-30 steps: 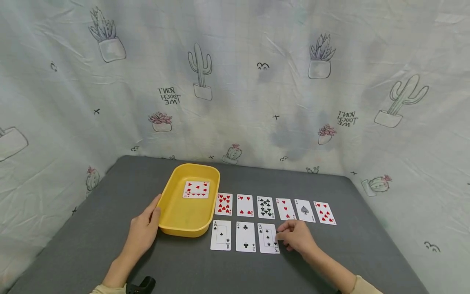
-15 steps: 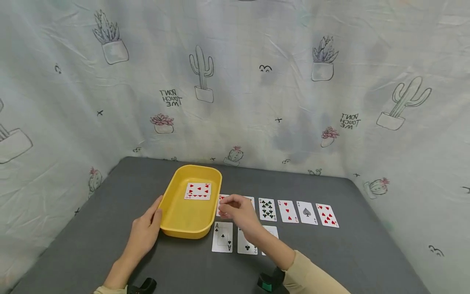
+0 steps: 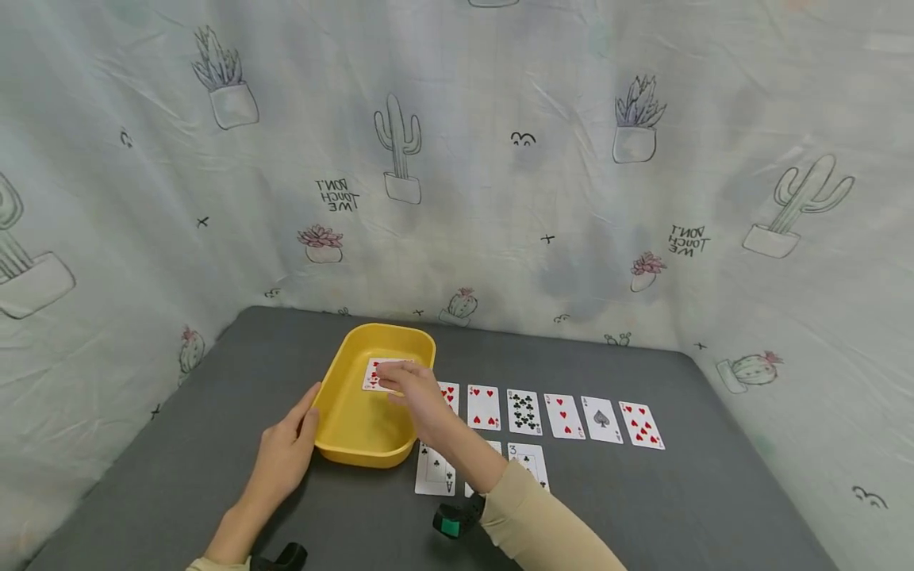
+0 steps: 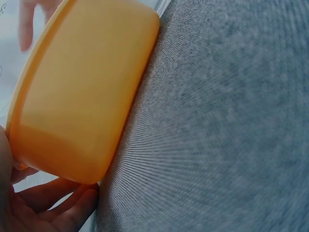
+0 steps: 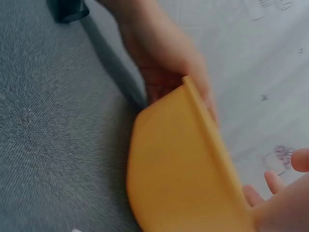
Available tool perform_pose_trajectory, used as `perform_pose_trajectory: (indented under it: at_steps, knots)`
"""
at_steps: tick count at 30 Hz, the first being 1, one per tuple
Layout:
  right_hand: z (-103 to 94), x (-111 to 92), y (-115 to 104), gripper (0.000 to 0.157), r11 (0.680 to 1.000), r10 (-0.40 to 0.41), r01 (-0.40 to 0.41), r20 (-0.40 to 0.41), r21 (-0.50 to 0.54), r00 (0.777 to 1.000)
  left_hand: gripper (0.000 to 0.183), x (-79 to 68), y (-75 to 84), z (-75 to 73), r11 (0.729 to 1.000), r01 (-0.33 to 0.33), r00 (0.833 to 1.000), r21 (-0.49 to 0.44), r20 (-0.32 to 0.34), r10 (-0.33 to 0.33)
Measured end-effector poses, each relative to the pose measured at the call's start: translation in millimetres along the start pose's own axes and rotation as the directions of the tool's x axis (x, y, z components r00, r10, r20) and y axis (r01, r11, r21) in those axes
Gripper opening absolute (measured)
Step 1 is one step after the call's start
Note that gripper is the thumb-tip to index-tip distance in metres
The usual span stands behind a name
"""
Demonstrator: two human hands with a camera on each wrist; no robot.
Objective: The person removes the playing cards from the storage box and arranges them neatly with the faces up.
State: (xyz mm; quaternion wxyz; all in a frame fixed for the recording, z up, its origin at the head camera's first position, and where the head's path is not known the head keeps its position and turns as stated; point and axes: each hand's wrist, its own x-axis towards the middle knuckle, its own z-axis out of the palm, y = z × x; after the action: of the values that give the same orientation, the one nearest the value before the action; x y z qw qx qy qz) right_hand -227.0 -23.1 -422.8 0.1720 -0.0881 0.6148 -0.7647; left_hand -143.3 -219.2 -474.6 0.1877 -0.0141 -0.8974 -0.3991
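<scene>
My left hand (image 3: 282, 452) grips the near-left side of a yellow tray (image 3: 357, 412). The left wrist view shows its thumb side at the rim and curled fingers (image 4: 72, 208) against the outer wall. Over the tray's right side reaches my right hand (image 3: 421, 400), fingers extended above playing cards (image 3: 374, 374) lying inside. It partly covers those cards, and I see nothing in its grasp. In the right wrist view, the right hand (image 5: 285, 203) is above the rim with fingers and thumb apart.
Right of the tray runs a row of face-up playing cards, among them the four of hearts (image 3: 484, 408) and ace of spades (image 3: 601, 419). Nearer lie the ace of clubs (image 3: 435, 474) and three of clubs (image 3: 528, 461), partly behind the right arm. A patterned curtain (image 3: 485, 159) surrounds the grey table (image 3: 685, 492).
My right hand has moved left from beside the three of clubs, across the card row, to over the tray. The left hand stays on the tray. The head view has shifted slightly.
</scene>
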Motion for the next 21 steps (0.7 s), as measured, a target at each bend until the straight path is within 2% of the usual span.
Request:
perform_pose_trajectory:
  at_steps: [4, 7, 14, 21]
  knots:
    - [13.6, 13.6, 12.9, 0.023, 0.993, 0.001, -0.015, -0.116, -0.119, 0.993, 0.044, -0.5, -1.2, 0.3, 1.0, 0.005, 1.0, 0.014, 0.0, -0.005]
    - [21.1, 21.3, 20.8, 0.019, 0.979, -0.008, -0.021, -0.142, -0.203, 0.99, 0.044, -0.6, -3.2, 0.5, 1.0, 0.001, 1.0, 0.021, -0.007, 0.0]
    - [31.7, 24.6, 31.5, 0.021, 0.948, 0.063, -0.105, -0.147, -0.302, 0.987, 0.043, -1.3, -13.1, 0.6, 1.0, -0.028, 1.0, 0.01, -0.014, 0.028]
    - [38.7, 17.1, 39.6, 0.025, 0.89, 0.097, -0.12, -0.074, -0.44, 0.993, 0.044, -3.0, -19.0, -0.7, 1.0, -0.017, 1.0, 0.012, -0.011, 0.017]
